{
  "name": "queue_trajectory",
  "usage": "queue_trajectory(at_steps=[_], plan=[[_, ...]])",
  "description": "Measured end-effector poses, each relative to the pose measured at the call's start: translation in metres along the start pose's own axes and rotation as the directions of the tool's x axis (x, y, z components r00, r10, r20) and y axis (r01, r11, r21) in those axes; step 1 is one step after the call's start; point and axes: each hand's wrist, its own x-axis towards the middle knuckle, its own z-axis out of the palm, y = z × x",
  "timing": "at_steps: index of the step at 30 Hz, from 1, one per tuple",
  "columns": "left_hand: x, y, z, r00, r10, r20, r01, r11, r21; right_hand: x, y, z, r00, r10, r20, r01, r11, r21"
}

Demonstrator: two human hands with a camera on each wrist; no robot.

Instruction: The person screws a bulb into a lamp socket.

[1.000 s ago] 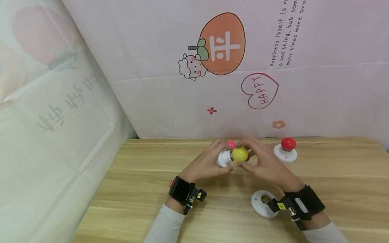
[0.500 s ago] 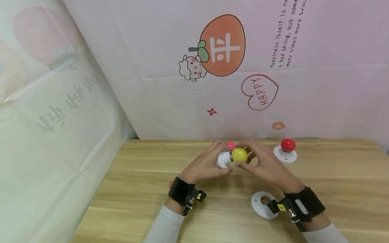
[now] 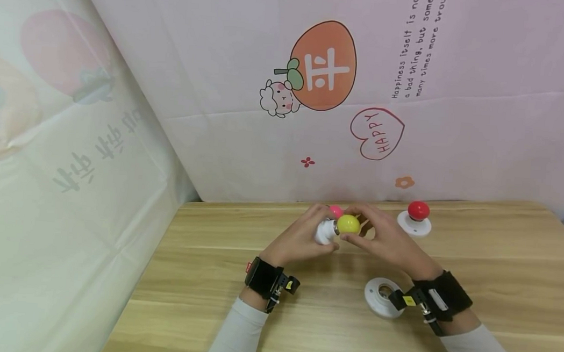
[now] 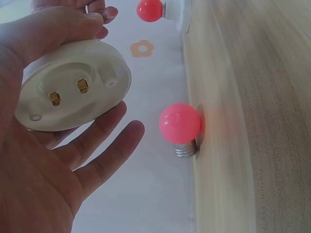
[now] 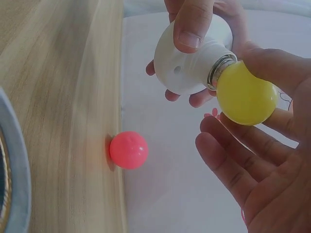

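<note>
Head view: we note a free lane over the tabletop left of the left hand, stopped at the back by the printed cloth. Between the forearms, lower centre, we find a second lane; a white base, partly covered by the right wrist camera, narrows its right side. Upper end blocked: left hand, right hand, socket and yellow bulb crowd it, pink bulb behind. Right of centre, a red bulb obstructs; we see room at its right.

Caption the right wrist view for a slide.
Right hand pinches a yellow bulb at the white lampholder gripped by the left hand.
</note>
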Motion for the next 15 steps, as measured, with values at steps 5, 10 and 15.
queue_trajectory(at_steps=[5,10,15], plan=[[0.0003,0.0,0.0003,1.0,-0.003,-0.001,0.003,1.0,-0.006,-0.0014,-0.0007,0.0023,0.999,-0.034,-0.035,0.033,0.999,-0.013],[0.0,-0.0003,0.0005,1.0,-0.003,-0.001,0.003,1.0,-0.006,-0.0009,-0.0007,0.0045,0.991,-0.114,-0.074,0.113,0.993,-0.018],[-0.0009,-0.0008,0.0001,1.0,-0.001,0.006,0.001,1.0,-0.006,-0.0017,0.0004,0.0053,0.987,-0.139,-0.079,0.138,0.99,-0.015]])
